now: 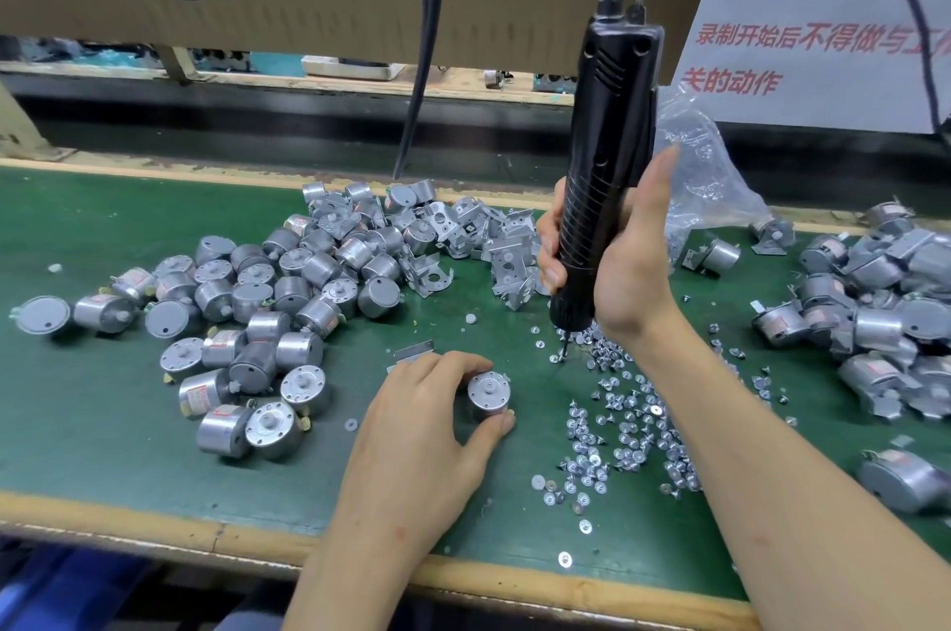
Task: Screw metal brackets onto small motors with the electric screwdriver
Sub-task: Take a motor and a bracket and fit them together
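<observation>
My right hand point(625, 265) grips the black electric screwdriver point(604, 157) upright, its bit tip point(564, 347) down among loose screws point(625, 419) scattered on the green mat. My left hand point(437, 419) holds a small round silver motor point(488, 393) standing shaft-up on the mat, thumb and fingers around its sides. A flat metal bracket point(414, 351) lies just beyond my left fingers. A pile of bare motors point(257, 306) sits at the left, and a heap of bent brackets point(463, 234) lies behind the middle.
Motors with brackets attached are heaped at the right point(885, 311). A clear plastic bag point(705, 177) lies behind the screwdriver. Black cables point(424, 64) hang from above. The green mat point(103, 450) ends at a wooden front edge point(154, 527).
</observation>
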`<state>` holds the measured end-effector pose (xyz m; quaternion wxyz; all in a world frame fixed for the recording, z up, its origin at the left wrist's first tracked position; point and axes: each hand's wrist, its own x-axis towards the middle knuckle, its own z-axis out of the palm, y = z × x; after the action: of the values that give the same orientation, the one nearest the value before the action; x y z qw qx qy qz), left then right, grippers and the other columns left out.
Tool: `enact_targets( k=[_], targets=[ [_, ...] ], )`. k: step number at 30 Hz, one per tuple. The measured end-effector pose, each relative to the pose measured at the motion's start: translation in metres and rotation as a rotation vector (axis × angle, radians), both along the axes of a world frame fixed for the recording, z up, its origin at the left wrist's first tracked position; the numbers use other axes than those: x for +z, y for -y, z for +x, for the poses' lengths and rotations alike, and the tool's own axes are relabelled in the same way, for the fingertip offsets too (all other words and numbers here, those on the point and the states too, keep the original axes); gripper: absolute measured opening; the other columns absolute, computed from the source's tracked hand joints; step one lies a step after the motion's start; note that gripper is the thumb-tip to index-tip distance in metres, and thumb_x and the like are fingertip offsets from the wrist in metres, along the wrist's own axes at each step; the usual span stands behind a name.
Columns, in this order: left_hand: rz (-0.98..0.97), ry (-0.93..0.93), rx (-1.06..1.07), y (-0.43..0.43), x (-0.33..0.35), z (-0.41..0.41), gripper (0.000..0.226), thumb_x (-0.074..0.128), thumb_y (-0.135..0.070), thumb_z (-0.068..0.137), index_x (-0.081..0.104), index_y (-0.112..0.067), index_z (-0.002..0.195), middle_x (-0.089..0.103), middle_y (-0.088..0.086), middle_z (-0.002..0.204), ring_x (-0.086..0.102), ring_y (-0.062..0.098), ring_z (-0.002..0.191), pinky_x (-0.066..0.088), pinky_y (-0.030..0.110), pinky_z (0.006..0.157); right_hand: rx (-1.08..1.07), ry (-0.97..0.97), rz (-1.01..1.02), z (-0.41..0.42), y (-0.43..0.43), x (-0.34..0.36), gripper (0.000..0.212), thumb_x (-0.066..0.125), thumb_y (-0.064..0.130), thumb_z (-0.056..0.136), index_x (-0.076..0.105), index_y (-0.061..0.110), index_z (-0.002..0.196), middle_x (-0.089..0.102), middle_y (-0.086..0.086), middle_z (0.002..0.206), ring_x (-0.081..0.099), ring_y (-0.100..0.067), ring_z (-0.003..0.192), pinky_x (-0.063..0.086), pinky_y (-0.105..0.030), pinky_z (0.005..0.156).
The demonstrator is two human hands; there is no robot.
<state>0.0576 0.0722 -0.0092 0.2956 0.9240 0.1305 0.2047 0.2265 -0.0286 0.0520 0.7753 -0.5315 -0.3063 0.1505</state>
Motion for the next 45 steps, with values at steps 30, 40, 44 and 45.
enact_targets(
  k=[30, 40, 44, 45],
  targets=[
    [0.259, -0.081, 0.017, 0.021, -0.003, 0.011, 0.053, 0.047, -0.064, 0.085, 0.059, -0.036, 0.129, 0.048, -0.005, 0.102, 0.043, 0.020, 0.095, 0.048, 0.035, 0.081, 0.100, -0.058, 0.087, -0.014, -0.006, 0.000, 0.076, 0.003, 0.068, 0.089, 0.048, 0.008, 0.078, 0.051, -0.005, 0.059, 0.041, -0.019, 0.041, 0.037, -0.026, 0.045],
    [0.330, -0.110, 0.010, 0.026, -0.002, 0.018, 0.058, 0.032, -0.070, 0.086, 0.063, -0.039, 0.123, 0.045, -0.002, 0.102, 0.041, 0.021, 0.093, 0.047, 0.035, 0.080, 0.086, -0.052, 0.080, -0.013, -0.007, -0.002, 0.076, 0.005, 0.069, 0.089, 0.052, 0.012, 0.073, 0.052, -0.006, 0.061, 0.041, -0.020, 0.042, 0.034, -0.029, 0.046],
    [0.329, -0.103, 0.008, 0.025, -0.002, 0.018, 0.057, 0.034, -0.070, 0.086, 0.064, -0.038, 0.122, 0.046, -0.002, 0.102, 0.041, 0.021, 0.092, 0.047, 0.035, 0.079, 0.077, -0.035, 0.084, -0.013, -0.007, -0.003, 0.075, 0.006, 0.069, 0.090, 0.052, 0.013, 0.073, 0.052, -0.005, 0.061, 0.042, -0.020, 0.041, 0.034, -0.030, 0.046],
    [0.328, -0.100, 0.011, 0.025, -0.002, 0.018, 0.057, 0.034, -0.070, 0.086, 0.065, -0.037, 0.121, 0.046, -0.002, 0.102, 0.042, 0.022, 0.092, 0.047, 0.035, 0.078, 0.077, -0.032, 0.082, -0.013, -0.008, -0.003, 0.074, 0.006, 0.068, 0.090, 0.052, 0.013, 0.074, 0.053, -0.005, 0.061, 0.042, -0.020, 0.041, 0.034, -0.030, 0.046]
  ],
)
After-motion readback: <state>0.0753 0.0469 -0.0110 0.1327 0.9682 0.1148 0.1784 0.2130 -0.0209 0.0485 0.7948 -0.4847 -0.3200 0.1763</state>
